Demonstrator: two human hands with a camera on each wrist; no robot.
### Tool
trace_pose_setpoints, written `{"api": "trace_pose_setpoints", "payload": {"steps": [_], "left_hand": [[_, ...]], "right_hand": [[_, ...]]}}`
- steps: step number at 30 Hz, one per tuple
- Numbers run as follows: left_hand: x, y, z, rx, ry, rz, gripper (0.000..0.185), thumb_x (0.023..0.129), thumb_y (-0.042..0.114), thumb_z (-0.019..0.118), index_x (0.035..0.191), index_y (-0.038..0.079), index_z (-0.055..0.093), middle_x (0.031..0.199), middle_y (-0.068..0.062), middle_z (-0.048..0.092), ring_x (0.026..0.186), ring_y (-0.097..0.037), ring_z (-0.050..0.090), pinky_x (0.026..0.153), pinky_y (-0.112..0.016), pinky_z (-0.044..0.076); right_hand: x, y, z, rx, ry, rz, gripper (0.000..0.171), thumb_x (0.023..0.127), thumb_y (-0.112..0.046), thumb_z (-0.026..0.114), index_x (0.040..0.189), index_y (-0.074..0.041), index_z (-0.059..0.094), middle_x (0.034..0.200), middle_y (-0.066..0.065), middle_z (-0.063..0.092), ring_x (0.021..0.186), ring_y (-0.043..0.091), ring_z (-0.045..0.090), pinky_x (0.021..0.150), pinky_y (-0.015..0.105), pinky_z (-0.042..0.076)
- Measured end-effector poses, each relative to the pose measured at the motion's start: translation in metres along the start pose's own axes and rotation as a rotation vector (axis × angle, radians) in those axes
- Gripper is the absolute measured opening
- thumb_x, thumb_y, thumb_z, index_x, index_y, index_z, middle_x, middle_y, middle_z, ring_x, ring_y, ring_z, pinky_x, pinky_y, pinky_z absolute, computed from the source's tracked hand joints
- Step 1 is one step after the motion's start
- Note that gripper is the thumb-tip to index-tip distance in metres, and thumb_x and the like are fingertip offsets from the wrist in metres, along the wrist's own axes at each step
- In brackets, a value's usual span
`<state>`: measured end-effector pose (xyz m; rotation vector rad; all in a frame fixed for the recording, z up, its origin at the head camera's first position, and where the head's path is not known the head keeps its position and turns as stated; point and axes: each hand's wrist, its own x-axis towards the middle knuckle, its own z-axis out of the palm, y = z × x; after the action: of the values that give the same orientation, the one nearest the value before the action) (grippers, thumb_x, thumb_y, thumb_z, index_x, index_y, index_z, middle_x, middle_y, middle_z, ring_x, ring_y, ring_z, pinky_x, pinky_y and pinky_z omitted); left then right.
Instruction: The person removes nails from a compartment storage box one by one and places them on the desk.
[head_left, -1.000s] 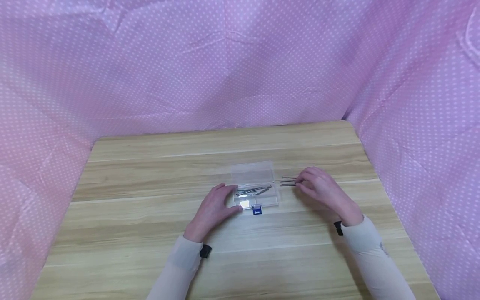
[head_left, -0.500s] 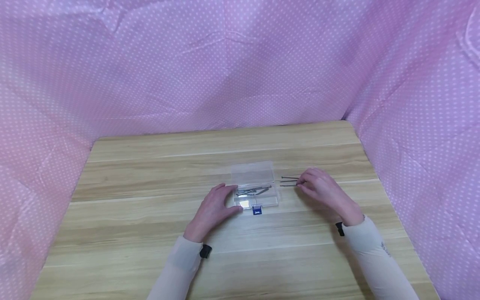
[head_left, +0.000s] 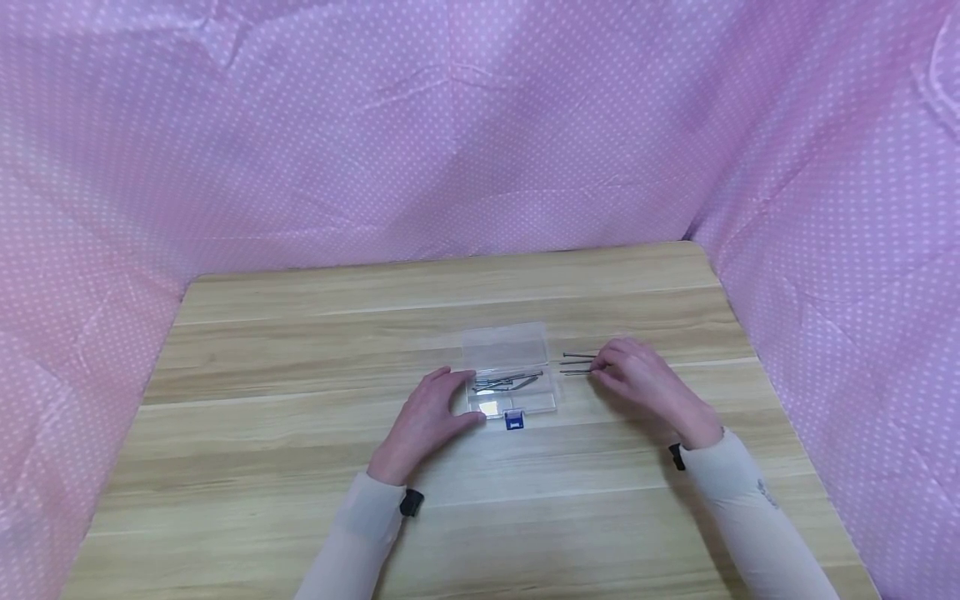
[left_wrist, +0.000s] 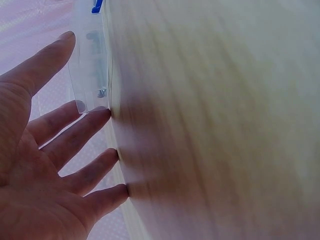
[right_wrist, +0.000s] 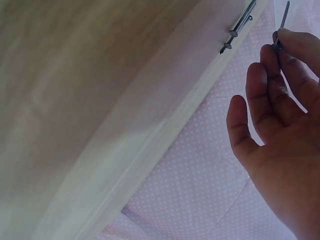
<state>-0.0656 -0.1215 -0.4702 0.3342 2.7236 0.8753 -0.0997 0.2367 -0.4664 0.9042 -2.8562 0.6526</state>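
Observation:
My left hand (head_left: 426, 425) spans the left end of a clear plastic box (head_left: 542, 402), thumb at its front corner and index finger near its back corner. The left wrist view shows these fingers fairly straight and spread. Several metal nails (head_left: 517, 380) lie in a long compartment of the box. My right hand (head_left: 637, 375) is right of the box, thumb and fingertips pinching a thin nail (right_wrist: 284, 17) by its head end, its shaft pointing away. Close by, other long nails (right_wrist: 240, 25) with flat heads lie on the table, partly hidden by the right hand in the head view.
The box's clear lid (head_left: 506, 344) is folded back flat behind it. A blue latch (head_left: 513, 419) sticks out at its front. The wooden table (head_left: 300, 333) is enclosed by a pink dotted cloth (head_left: 420, 150) at the back and sides.
The right hand has shifted slightly, first right and then back left, at the nails beside the box. The left hand and the box stay in place.

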Motion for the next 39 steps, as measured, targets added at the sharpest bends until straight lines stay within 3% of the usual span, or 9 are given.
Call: {"api": "trace_pose_setpoints", "payload": {"steps": [39], "left_hand": [[-0.0025,0.0038,0.0022,0.006,0.006,-0.018,0.071,0.086,0.043,0.083,0.146,0.013,0.059,0.148,-0.008,0.059,0.149,-0.034,0.037,0.121,-0.055,0.033]], "right_hand": [[0.0048,0.0070,0.0082,-0.014,-0.074,0.063,0.005,0.090,-0.010,0.078,0.094,-0.008,0.075,0.094,0.005,0.071,0.091,0.027,0.067,0.085,0.047,0.057]]}}
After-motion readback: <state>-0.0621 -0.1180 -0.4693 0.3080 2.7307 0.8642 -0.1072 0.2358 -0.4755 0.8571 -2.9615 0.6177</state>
